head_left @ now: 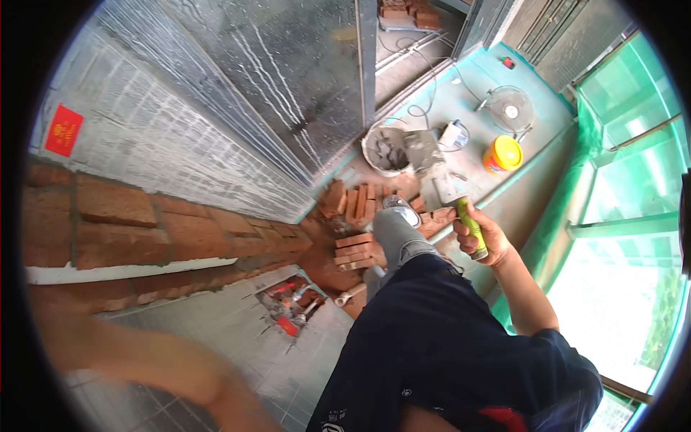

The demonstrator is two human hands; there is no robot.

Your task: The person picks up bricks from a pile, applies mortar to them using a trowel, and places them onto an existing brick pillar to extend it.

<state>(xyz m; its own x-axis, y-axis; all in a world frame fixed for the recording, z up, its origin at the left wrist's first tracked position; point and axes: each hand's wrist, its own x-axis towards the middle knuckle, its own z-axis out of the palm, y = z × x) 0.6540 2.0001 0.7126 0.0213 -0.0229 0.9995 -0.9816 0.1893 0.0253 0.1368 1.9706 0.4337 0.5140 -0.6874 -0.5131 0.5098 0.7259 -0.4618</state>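
Observation:
My right hand (484,234) is closed around the yellow-green handle of a trowel (471,227), held out in front of my right side. Its grey blade extends away from me and blends with the floor behind it. On the left, my left arm reaches to the near end of a low red brick wall (119,234). My left hand (57,335) is smeared by motion at the dark rim of the view, beside the lower bricks, so its fingers cannot be made out. A white strip (129,272) runs along the wall between brick courses.
Loose bricks (354,248) lie by my feet. Beyond them stand a bucket of grey mortar (387,153), a mortar-coated flat piece (425,151), a yellow-lidded bucket (506,153) and a fan (509,110). A recess with pipes (291,302) opens in the tiled surface; green netting (554,245) hangs right.

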